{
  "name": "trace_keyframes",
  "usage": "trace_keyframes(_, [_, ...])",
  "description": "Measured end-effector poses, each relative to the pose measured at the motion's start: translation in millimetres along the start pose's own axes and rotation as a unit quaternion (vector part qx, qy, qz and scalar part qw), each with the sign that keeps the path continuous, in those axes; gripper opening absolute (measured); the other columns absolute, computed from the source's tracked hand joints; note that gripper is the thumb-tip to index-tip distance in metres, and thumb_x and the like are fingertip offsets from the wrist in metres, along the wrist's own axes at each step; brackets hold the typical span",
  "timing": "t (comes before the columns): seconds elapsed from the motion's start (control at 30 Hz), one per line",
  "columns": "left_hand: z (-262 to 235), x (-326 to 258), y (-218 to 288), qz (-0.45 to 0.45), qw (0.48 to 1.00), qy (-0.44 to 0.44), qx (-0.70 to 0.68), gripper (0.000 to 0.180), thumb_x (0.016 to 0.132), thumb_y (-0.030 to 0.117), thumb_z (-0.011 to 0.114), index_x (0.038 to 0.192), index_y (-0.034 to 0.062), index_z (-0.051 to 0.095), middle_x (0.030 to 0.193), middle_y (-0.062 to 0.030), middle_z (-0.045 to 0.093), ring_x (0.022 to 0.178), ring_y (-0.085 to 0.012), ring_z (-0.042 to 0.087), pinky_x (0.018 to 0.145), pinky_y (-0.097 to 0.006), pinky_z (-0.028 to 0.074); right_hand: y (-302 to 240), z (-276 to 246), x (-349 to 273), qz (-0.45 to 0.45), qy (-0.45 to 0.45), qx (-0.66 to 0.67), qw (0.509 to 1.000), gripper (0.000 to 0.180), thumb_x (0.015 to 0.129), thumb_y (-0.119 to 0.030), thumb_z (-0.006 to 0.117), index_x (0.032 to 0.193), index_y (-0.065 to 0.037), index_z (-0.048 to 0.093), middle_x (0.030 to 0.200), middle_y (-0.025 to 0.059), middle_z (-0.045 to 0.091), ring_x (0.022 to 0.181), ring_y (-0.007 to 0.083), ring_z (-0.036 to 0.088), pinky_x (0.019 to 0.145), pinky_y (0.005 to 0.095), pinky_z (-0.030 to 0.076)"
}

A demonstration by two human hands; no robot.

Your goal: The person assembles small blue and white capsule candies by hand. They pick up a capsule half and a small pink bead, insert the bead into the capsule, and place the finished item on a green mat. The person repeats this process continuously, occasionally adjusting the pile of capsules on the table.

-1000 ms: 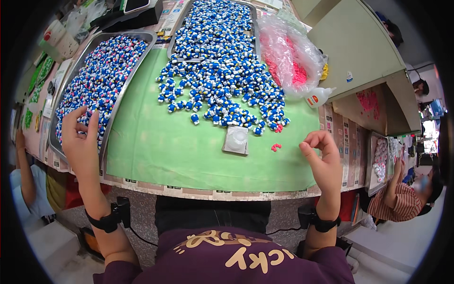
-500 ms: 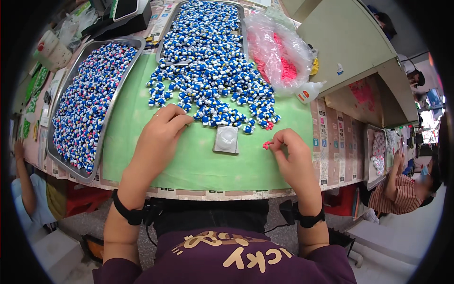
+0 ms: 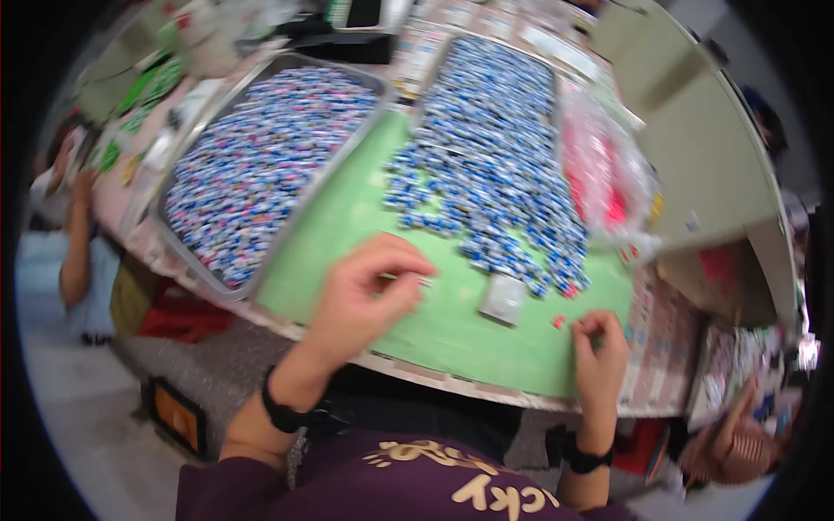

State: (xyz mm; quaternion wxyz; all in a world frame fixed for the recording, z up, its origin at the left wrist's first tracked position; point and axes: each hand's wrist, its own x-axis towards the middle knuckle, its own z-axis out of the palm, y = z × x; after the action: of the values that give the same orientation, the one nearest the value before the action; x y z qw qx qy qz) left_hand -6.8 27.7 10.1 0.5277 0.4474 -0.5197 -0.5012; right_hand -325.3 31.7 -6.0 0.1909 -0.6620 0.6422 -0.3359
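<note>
My left hand [image 3: 369, 291] is over the green mat [image 3: 469, 365], thumb and forefinger pinched together. A tiny pale piece shows at its fingertips, too blurred to name. My right hand [image 3: 601, 347] is at the right of the mat, its fingers curled into a pinch. Small pink pieces [image 3: 559, 322] lie just left of its fingertips; whether it holds one cannot be made out. Between the hands sits a square block with a whitish top [image 3: 503, 300]. Beyond it, a heap of small blue-and-white pieces [image 3: 495, 156] spreads out of a metal tray onto the mat.
At left stands a metal tray [image 3: 334, 169] full of blue, white and pink pieces. A clear plastic bag of pink pieces [image 3: 608, 174] lies at far right, beside a white bottle [image 3: 634, 247] and a beige cabinet [image 3: 686, 95]. Other people sit on both sides.
The view has swung left, so the table appears shifted right and tilted. My left hand has drawn back from the heap's edge. My right fingertips are now slightly off the pink pieces.
</note>
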Motion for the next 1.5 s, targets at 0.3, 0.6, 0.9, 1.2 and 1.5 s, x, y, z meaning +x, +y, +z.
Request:
trace_keyframes(0.3, [45.6,-15.0,5.2,-0.165,0.941,-0.209,-0.21,0.017,0.095,0.014,0.062,0.106,0.0015,0.065,0.093,-0.0023,0.062,0.08,-0.0079,0.061,0.069,-0.023,0.052,-72.1,5.0,-5.0,-0.123,-0.041,0.201,0.971,0.023,0.079,0.011,0.065,0.081,-0.004,0.048,0.083,0.0111,0.062,0.077,0.0218,0.058,0.073,0.0321,0.046])
trace_keyframes(0.6, [43.5,-18.0,5.2,-0.203,0.919,-0.22,-0.255,0.011,0.092,0.013,0.066,0.096,0.0021,0.065,0.094,-0.001,0.061,0.074,-0.007,0.059,0.063,-0.023,0.049,-98.2,17.0,-17.1,-0.094,-0.116,0.333,0.931,0.027,0.079,0.012,0.066,0.082,-0.006,0.046,0.091,0.0131,0.063,0.079,0.0161,0.057,0.071,0.0272,0.044])
trace_keyframes(0.9, [55.2,-13.5,10.4,0.192,0.967,-0.132,0.106,0.012,0.081,0.001,0.071,0.093,0.0026,0.068,0.091,-0.0074,0.062,0.075,-0.0176,0.061,0.064,-0.03,0.05,-95.1,3.7,-8.3,0.117,-0.218,0.458,0.854,0.03,0.084,0.009,0.065,0.081,-0.008,0.041,0.093,0.0081,0.058,0.082,0.0109,0.051,0.075,0.0237,0.042])
trace_keyframes(1.2, [42.6,-11.7,14.0,0.069,0.99,-0.078,0.098,0.025,0.082,-0.009,0.065,0.103,0.0022,0.07,0.099,-0.0088,0.065,0.086,-0.016,0.064,0.073,-0.026,0.054,-78.9,9.7,56.4,-0.069,-0.242,0.179,0.951,0.027,0.083,0.007,0.062,0.077,-0.006,0.039,0.083,0.0034,0.057,0.081,0.0121,0.052,0.076,0.0261,0.042])
trace_keyframes(1.5, [20.8,-17.1,7.4,-0.049,0.996,-0.029,-0.067,0.024,0.086,-0.004,0.065,0.11,-0.0028,0.066,0.105,-0.0084,0.064,0.096,-0.0151,0.064,0.082,-0.027,0.054,-78.3,21.7,60.5,-0.103,-0.235,0.143,0.956,0.019,0.082,0.008,0.057,0.079,-0.003,0.042,0.076,0.0068,0.054,0.075,0.015,0.054,0.071,0.0285,0.046])
